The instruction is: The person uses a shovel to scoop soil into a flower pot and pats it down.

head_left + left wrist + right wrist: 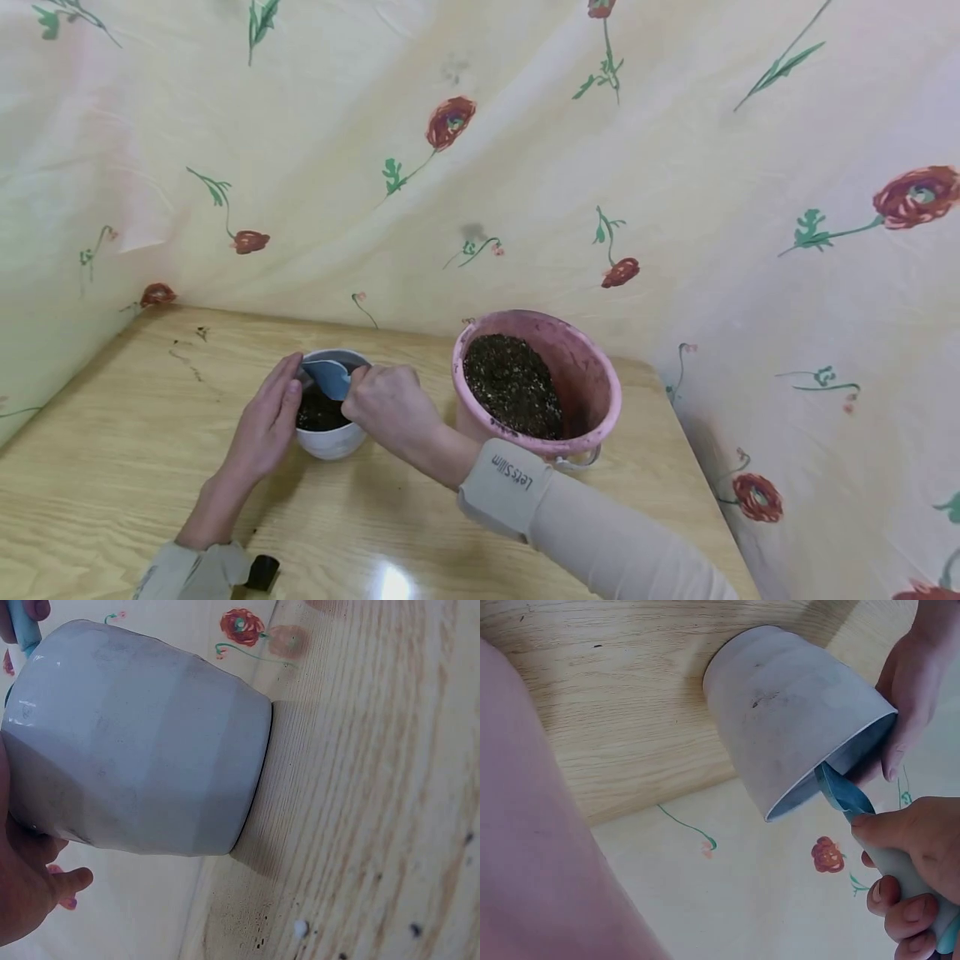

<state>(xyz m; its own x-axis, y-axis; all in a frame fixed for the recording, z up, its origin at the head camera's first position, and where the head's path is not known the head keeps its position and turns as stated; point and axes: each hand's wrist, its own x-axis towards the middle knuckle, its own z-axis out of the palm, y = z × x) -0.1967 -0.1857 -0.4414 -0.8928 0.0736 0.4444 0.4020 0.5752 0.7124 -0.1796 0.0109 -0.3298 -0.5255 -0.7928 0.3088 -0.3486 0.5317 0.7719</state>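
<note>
A white pot with dark soil inside stands on the table. My left hand lies along the pot's left side with its fingers nearly straight, reaching up to the rim. In my right hand I grip the handle of a blue trowel, whose blade dips into the pot's mouth. The right wrist view shows the fingers wrapped round the pale handle and the thumb pressed near the blade. Seen from the left wrist, the pot's smooth wall fills much of the view.
A pink bucket partly filled with soil stands right of the pot, beside my right forearm. Near my left cuff is a small black object. Flowered cloth hangs behind the wooden table, where a few dark crumbs lie.
</note>
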